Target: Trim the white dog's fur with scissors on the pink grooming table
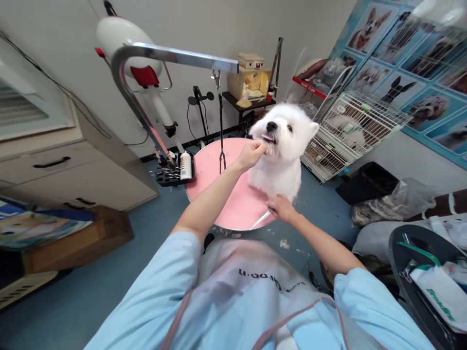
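Observation:
A fluffy white dog (279,138) sits upright on the round pink grooming table (215,194), its muzzle raised and its tongue showing. At its chin is my left hand (253,153), fingers pinched together on the chin fur. My right hand (282,208) is low by the dog's front, at the table's near right edge. It is closed around one end of a long, slim, silvery tool (260,220), which slants down to the left over the table rim. Whether this is a comb or scissors I cannot tell.
A metal grooming arm (175,53) with a hanging dark strap (221,116) overhangs the table. At the table's left, a black holder (166,180) carries scissors and a white bottle (186,165). Stacked cages (350,126) stand behind right; a dark tool tray (404,248) is near right.

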The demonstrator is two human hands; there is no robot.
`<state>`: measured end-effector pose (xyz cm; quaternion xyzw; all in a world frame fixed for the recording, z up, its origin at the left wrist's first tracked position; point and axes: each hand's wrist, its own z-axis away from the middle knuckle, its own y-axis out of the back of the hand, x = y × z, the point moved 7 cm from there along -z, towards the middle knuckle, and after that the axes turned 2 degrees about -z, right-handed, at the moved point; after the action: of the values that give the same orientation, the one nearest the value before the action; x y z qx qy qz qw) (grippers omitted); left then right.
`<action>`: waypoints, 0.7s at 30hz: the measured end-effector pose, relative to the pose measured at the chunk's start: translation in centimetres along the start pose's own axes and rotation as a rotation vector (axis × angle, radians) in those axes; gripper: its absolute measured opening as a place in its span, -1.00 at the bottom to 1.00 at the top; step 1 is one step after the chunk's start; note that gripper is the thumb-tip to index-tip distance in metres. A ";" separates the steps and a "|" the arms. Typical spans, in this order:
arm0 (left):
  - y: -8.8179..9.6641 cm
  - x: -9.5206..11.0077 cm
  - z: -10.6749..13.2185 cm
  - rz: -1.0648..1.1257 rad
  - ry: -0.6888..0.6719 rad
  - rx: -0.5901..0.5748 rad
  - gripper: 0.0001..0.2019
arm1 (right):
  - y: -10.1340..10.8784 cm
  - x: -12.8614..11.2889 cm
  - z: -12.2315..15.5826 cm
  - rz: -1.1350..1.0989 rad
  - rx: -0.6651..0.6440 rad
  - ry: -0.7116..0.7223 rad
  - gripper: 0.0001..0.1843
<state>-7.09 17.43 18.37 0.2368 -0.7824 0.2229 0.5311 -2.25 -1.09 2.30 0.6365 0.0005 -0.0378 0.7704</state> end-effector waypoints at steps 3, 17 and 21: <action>-1.0 0.2 0.2 -0.054 -0.029 -0.052 -0.68 | 0.2 1.7 0.0 0.034 0.093 -0.210 -0.59; -3.3 -2.0 1.9 0.094 0.024 -0.122 -0.69 | -1.9 0.7 -0.1 0.048 -0.002 0.032 -0.65; -3.5 -3.1 3.2 0.311 0.091 -0.080 -0.50 | -0.3 2.7 0.4 0.076 0.122 -0.182 -0.63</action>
<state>-6.29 13.10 14.74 0.0811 -0.7929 0.2818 0.5341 0.44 -1.74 1.91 0.6755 -0.0959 -0.0659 0.7281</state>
